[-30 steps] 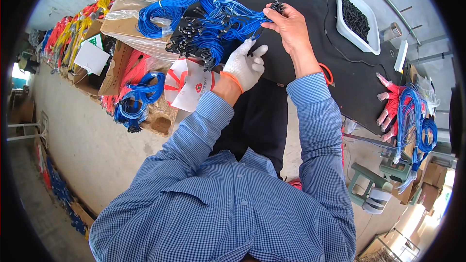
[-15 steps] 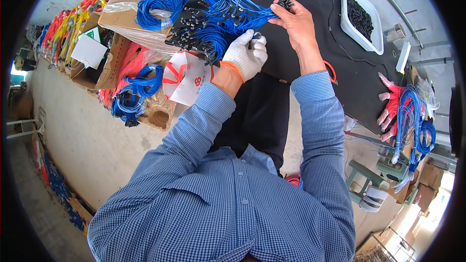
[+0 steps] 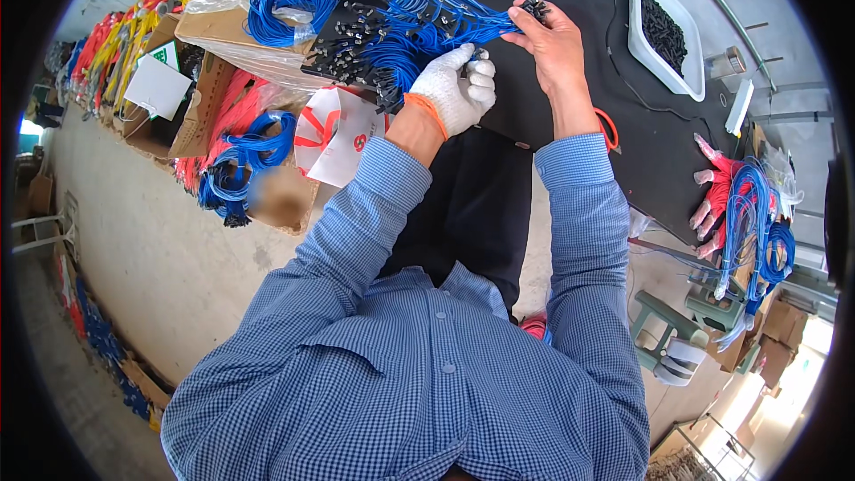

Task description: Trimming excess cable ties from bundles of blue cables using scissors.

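Note:
My right hand, bare, pinches a bunch of thin blue wires; their black connector ends stick out past the thumb and fingers. Close by on the left is my left hand, in a white knit glove with an orange cuff. Its fingers are curled, and something small and dark shows at the fingertips, too small to name. Beyond the glove, a heap of blue wires with black and metallic ends spreads over the black tabletop. A tied coil of blue wire lies farther left.
A white tray of black parts stands at the right, beside a dark cable. An orange-red handle lies past my right wrist. Red and blue wire bundles hang at the table's right end. Left are an open carton and a white-and-red bag.
My left hand has shifted slightly right, closer to the right hand. The right hand keeps its hold on the wires and has moved only a little to the right.

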### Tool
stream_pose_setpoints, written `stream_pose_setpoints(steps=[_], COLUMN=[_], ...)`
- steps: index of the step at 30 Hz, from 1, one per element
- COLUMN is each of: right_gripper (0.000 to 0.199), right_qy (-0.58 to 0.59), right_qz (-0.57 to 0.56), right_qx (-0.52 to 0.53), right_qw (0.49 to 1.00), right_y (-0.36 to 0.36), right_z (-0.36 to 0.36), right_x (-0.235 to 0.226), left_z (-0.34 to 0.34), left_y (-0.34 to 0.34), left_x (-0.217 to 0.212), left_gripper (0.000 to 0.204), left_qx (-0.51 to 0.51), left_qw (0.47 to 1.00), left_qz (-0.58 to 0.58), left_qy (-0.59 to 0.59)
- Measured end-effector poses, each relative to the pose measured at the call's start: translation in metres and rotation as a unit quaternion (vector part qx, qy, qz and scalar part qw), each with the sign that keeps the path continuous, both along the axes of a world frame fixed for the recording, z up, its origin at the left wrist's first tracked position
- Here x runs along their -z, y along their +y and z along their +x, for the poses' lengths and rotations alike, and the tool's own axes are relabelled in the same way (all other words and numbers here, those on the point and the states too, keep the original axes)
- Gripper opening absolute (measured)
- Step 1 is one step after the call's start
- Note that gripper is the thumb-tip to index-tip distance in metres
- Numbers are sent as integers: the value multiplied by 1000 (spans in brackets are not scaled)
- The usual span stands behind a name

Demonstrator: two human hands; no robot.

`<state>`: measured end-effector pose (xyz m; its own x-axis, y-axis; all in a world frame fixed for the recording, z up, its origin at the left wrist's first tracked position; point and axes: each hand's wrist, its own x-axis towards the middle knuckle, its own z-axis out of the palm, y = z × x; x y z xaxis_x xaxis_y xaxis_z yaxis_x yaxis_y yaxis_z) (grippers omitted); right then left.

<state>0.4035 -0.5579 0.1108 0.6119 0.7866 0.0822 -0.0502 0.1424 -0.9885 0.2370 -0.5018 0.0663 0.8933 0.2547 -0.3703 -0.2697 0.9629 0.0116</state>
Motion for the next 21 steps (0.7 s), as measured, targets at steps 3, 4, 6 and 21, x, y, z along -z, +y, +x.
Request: stream_pose_setpoints(steps=[3,4,6,21], right_gripper=[21,21,23,27], right_qy=[0,0,1,-64], right_qz=[2,1,-4,-68], right_qx=[-1,-1,0,83], right_qw=[1000,1000,1000,992], right_y=[-2,-3,-4,-60], right_z=[2,2,2,-27], right_x=[2,3,4,27], left_z=[2,2,3,13], left_y=[-1,-2,-2,-3], left_x=[1,1,2,9], left_gripper=[26,25,24,24], left_qx=[-5,-6,-8,-20], left_qw=[1000,1000,1000,1000], left_qz=[-4,-9,-14,-8], left_qy=[-6,-10,-14,-16])
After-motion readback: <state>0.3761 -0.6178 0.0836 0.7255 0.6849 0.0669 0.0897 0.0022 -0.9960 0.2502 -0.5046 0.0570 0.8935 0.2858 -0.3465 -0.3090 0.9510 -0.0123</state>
